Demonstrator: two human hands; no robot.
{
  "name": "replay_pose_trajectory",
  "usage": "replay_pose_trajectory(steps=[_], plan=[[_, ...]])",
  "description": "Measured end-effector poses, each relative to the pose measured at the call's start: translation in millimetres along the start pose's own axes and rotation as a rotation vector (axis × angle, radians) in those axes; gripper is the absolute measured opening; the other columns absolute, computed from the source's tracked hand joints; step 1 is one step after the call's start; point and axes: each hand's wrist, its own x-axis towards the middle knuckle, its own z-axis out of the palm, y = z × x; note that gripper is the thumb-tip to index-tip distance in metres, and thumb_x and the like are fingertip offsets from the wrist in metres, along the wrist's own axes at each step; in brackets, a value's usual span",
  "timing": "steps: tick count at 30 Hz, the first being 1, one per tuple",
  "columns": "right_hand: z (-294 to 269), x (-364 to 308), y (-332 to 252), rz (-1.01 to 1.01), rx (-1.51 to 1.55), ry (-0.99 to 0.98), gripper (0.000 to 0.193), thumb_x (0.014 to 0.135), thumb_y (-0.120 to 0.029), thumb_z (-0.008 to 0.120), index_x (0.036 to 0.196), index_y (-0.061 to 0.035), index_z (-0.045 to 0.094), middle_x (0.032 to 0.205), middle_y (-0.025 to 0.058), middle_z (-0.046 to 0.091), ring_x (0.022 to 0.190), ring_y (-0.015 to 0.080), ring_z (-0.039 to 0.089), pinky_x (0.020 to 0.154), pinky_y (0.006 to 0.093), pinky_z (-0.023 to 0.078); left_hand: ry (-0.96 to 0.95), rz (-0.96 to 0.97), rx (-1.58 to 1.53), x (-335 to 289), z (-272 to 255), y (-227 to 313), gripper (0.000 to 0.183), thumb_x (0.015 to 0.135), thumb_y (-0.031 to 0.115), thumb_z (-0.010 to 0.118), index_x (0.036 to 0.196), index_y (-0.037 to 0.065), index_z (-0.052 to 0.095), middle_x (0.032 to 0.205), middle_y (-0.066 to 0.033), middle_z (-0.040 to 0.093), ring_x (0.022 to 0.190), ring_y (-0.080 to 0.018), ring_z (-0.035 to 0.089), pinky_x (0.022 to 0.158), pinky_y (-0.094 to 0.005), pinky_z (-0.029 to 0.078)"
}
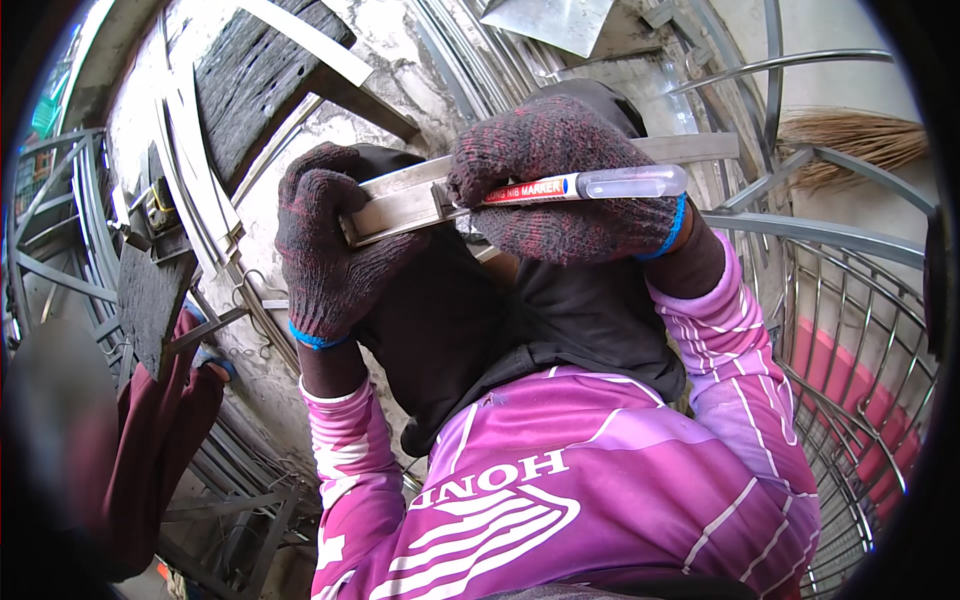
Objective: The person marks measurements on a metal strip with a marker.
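Observation:
My left hand (325,245), in a dark knitted glove with a blue cuff edge, grips the near left end of a short, flat-faced metal piece (395,212). This piece lies against a longer grey metal bar (695,148) that runs rightward above my lap. In the same kind of glove, my right hand (560,170) is closed around a marker pen (635,182) with a red label and a clear cap end pointing right. The pen's tip sits beside the end of the short piece. My right fingers also cover the middle of the bar, so their contact with it is partly hidden.
A weathered wooden board (250,85) and long metal strips lie on the floor ahead. A tape measure (160,205) sits at left, near a person in maroon trousers (165,430). At right are a straw broom (850,140), curved metal tubes and a wire rack (850,405).

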Motion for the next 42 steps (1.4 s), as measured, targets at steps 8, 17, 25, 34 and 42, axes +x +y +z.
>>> replay_pose_trajectory(steps=[8, 17, 25, 34, 42], plan=[[-1, -10, 5, 0.121, 0.252, 0.035, 0.024, 0.088, -0.008, 0.083, 0.108, 0.001, 0.071, 0.106, 0.0108, 0.073, 0.097, 0.0199, 0.072, 0.088, 0.0375, 0.059, 0.016, 0.013, 0.0, 2, 1, 2, 0.057, 0.064, 0.023, 0.104, 0.095, 0.006, 0.06, 0.12, -0.0187, 0.068, 0.113, -0.0365, 0.067, 0.097, -0.0456, 0.054], [-9, -8, -17, 0.231, 0.049, 0.109, 0.029, 0.081, 0.0, 0.083, 0.109, 0.001, 0.075, 0.108, 0.0157, 0.075, 0.104, 0.0257, 0.073, 0.093, 0.0385, 0.059, 0.071, 0.057, -0.002, 3, 1, -4, 0.054, 0.065, 0.029, 0.101, 0.093, 0.007, 0.061, 0.117, -0.0185, 0.07, 0.113, -0.039, 0.066, 0.097, -0.0479, 0.054], [38, 34, -16, -0.014, 0.098, 0.041, 0.031, 0.079, 0.0, 0.087, 0.107, -0.0011, 0.075, 0.105, 0.016, 0.076, 0.097, 0.0278, 0.076, 0.085, 0.0393, 0.06, 0.098, 0.069, 0.007, 2, 0, -4, 0.053, 0.064, 0.032, 0.099, 0.094, 0.009, 0.063, 0.115, -0.0156, 0.071, 0.115, -0.0399, 0.066, 0.1, -0.0501, 0.05], [9, 5, -41, 0.344, 0.01, 0.412, 0.02, 0.085, -0.001, 0.079, 0.105, 0.0008, 0.077, 0.103, 0.012, 0.076, 0.098, 0.0231, 0.071, 0.094, 0.0386, 0.054, 0.074, 0.068, 0.06, -1, -7, 1, 0.054, 0.065, 0.026, 0.101, 0.093, 0.01, 0.057, 0.116, -0.0158, 0.07, 0.113, -0.0379, 0.065, 0.097, -0.0485, 0.053], [-63, -65, -13, 0.211, -0.342, 0.669, 0.019, 0.108, -0.011, 0.067, 0.124, -0.0029, 0.074, 0.109, 0.013, 0.077, 0.096, 0.0212, 0.074, 0.085, 0.0339, 0.059, 0.073, 0.138, -0.166, 4, 0, -1, 0.044, 0.075, 0.028, 0.091, 0.102, 0.007, 0.065, 0.12, -0.0181, 0.07, 0.116, -0.0398, 0.065, 0.102, -0.0505, 0.05]])
